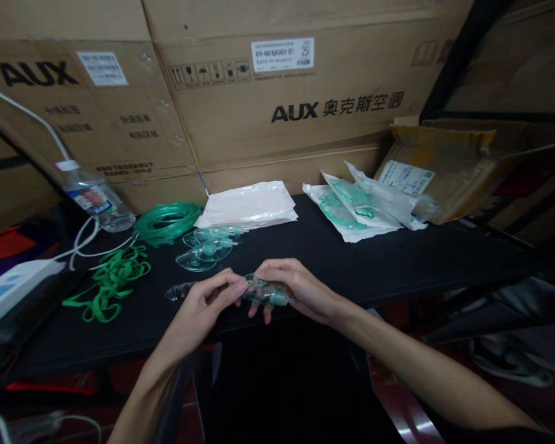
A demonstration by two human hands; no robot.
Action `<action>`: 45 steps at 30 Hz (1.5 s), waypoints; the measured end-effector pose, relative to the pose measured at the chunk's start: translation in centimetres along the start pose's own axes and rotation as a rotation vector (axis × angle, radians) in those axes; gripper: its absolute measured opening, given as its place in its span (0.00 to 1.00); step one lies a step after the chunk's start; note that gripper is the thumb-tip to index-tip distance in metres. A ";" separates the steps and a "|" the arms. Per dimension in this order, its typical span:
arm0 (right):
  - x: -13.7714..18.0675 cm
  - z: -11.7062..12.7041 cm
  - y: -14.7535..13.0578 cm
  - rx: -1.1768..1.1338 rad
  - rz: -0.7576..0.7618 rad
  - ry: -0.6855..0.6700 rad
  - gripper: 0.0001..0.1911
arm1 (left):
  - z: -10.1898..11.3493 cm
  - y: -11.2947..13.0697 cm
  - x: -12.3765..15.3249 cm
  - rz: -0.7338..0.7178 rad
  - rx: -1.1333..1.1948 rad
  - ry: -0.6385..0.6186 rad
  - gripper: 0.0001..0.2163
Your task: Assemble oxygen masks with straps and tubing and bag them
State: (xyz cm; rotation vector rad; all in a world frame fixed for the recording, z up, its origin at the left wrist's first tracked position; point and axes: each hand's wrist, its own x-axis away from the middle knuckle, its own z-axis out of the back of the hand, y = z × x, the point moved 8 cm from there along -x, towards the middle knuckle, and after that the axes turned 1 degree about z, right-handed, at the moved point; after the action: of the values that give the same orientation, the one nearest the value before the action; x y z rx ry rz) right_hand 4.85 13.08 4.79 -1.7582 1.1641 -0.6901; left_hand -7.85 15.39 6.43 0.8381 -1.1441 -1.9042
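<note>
Both hands meet over the front edge of the black table around a clear, greenish oxygen mask (pixel 277 297). My left hand (pixel 215 300) pinches the mask's left edge between thumb and fingers. From the right, my right hand (pixel 300 285) grips the mask, with its fingertips showing underneath. A clear plastic piece (pixel 179 291) lies left of my left hand, partly hidden by it. Just behind the hands are more clear masks (pixel 203 254) with pale connectors. Coiled green tubing (pixel 168 223) and a tangle of green elastic straps (pixel 113 280) lie to the left.
White packets (pixel 250 205) are stacked at the back, and packaged green masks (pixel 351 203) lie to their right. An open cardboard box (pixel 444 166) stands at the back right. On the left are a plastic bottle (pixel 95 194), a white power strip (pixel 16 287) and cables. Large cartons (pixel 240 129) wall the back.
</note>
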 end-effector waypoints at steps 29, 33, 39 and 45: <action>0.0 1.0 -0.7 0.078 0.146 0.077 0.22 | 0.1 -1.9 0.3 0.115 0.305 0.041 0.14; -0.1 1.2 -0.5 0.111 0.141 0.109 0.23 | -0.1 -1.8 0.2 0.107 0.325 0.053 0.16; 0.2 1.4 -1.0 0.199 0.206 0.156 0.24 | 0.1 -1.8 0.1 0.119 0.245 0.123 0.17; 0.0 1.3 -0.9 0.384 0.208 0.166 0.20 | 0.3 -1.5 0.5 0.073 0.085 0.202 0.15</action>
State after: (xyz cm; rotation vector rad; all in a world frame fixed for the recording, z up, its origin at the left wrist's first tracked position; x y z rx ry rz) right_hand 6.29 13.70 4.99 -1.2600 1.2117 -0.8797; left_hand -8.73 15.56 5.15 0.9972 -1.1213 -1.6795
